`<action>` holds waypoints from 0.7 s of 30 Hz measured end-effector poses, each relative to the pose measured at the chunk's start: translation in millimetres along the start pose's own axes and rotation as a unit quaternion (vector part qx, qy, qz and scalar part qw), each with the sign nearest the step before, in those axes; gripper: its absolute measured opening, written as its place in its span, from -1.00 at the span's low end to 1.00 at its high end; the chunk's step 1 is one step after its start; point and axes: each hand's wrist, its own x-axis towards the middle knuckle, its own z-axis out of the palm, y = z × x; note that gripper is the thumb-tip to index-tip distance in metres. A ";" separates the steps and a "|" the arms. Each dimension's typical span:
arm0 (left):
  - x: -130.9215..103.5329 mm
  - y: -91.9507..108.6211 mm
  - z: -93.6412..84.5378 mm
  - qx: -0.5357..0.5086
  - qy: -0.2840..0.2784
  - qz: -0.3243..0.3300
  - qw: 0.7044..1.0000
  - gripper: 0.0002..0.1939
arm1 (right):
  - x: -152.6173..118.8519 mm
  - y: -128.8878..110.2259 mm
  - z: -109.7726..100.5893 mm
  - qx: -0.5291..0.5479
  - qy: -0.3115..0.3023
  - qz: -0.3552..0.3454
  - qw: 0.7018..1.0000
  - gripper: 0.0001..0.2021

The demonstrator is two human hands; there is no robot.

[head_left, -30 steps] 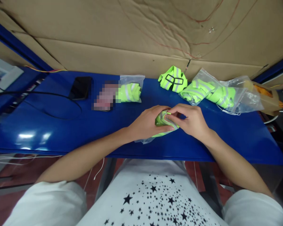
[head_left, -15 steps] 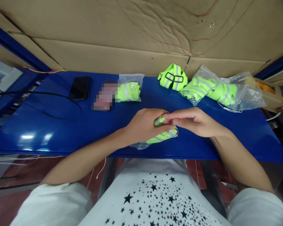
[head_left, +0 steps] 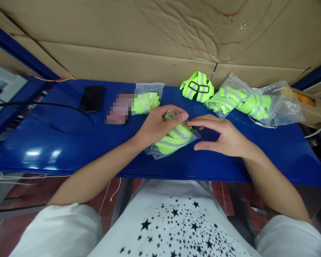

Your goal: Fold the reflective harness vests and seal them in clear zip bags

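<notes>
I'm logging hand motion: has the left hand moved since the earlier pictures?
Yes: the left hand has moved forward, farther from the front edge of the blue table.

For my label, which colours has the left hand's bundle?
Yellow-green with grey stripes; the bundle shows best in the head view.

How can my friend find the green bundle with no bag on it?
Find the blue table, then the cardboard wall along its far edge. Near that wall, beyond the right hand, sits a yellow-green bundle with grey stripes. Unlike the bagged bundle to its right, it is unbagged and shows two black rectangular frames.
</notes>
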 end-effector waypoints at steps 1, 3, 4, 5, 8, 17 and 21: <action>1.3 -0.8 -1.3 -0.016 0.009 -0.010 1.000 -0.50 | 0.2 0.1 0.8 -0.032 0.007 -0.021 0.999 -0.52; 4.3 -3.3 -5.8 -0.053 -0.014 -0.043 0.998 -0.42 | 0.5 1.0 3.4 -0.062 0.044 -0.048 0.996 -0.69; 6.4 -5.4 -8.8 -0.074 -0.050 -0.062 0.994 -0.38 | 0.6 1.6 4.5 -0.063 0.069 -0.051 0.994 -0.78; 8.9 -8.0 -12.0 -0.095 -0.102 -0.077 0.987 -0.34 | 0.5 2.1 5.3 -0.057 0.088 -0.046 0.993 -0.84; 16.9 -18.2 -18.2 -0.146 -0.241 -0.075 0.957 -0.34 | -0.4 3.0 4.2 -0.026 0.113 0.006 0.993 -0.90; 7.9 -24.4 4.7 -0.149 -0.108 -0.060 0.981 -0.57 | -3.7 12.9 -6.6 -0.060 0.000 0.039 0.997 -0.88; 4.7 -17.2 5.3 -0.130 -0.115 -0.021 0.985 -0.66 | -4.0 15.2 -5.1 0.028 -0.087 0.032 0.995 -0.89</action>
